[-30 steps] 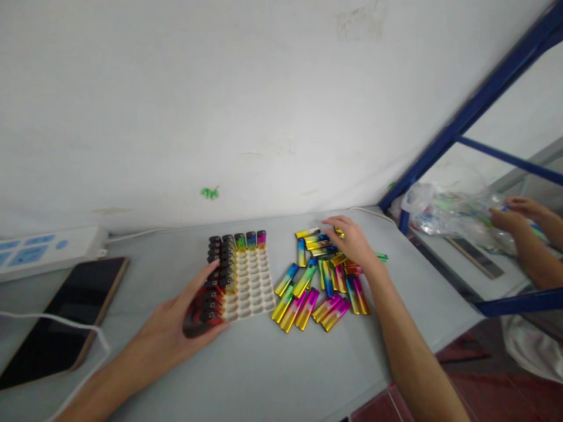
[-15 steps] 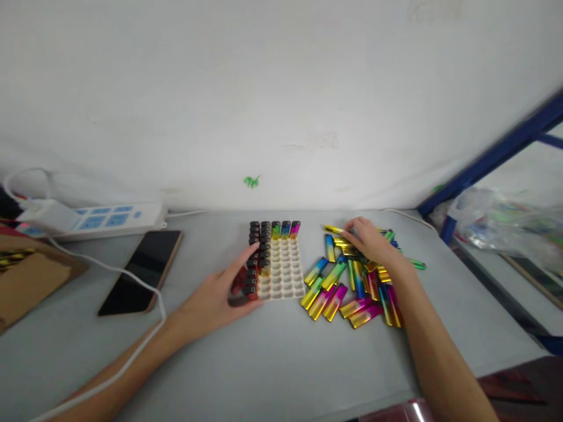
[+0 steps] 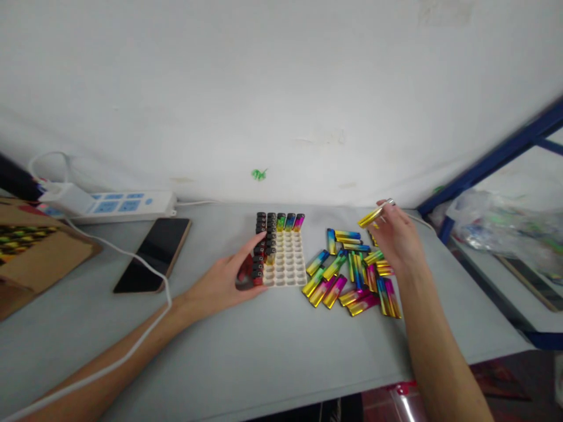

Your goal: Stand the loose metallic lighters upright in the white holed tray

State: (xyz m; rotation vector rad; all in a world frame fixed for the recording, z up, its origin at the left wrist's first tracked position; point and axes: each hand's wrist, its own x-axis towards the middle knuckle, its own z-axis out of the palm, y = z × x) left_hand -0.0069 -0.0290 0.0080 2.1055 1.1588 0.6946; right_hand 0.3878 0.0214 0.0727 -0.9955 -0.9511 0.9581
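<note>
A white tray with a grid of small pockets [image 3: 290, 261] lies mid-table. Lighters with black tops [image 3: 260, 225] stand upright in its left columns, and three shiny coloured lighters [image 3: 290, 223] stand along its far row. My left hand [image 3: 224, 278] is wrapped around the tray's left side, thumb at the near corner and fingers along the outer lighters. Raised above the table at the right, my right hand [image 3: 398, 237] grips a shiny gold lighter [image 3: 372, 218]; whether it holds more than one I cannot tell. Below it lies a loose pile of metallic lighters [image 3: 336, 291].
Left of the tray lie a phone [image 3: 152, 255] and a white power strip [image 3: 127, 205] with a plugged-in charger. A white cable [image 3: 149, 328] crosses over my left forearm. An open cardboard box [image 3: 48, 258] sits far left; a blue metal frame [image 3: 484, 164] and plastic bags [image 3: 497, 225] are at right.
My right hand has risen from the pile and moved to the right, now with a gold lighter in it. My left hand stays on the tray. The whole view has shifted slightly.
</note>
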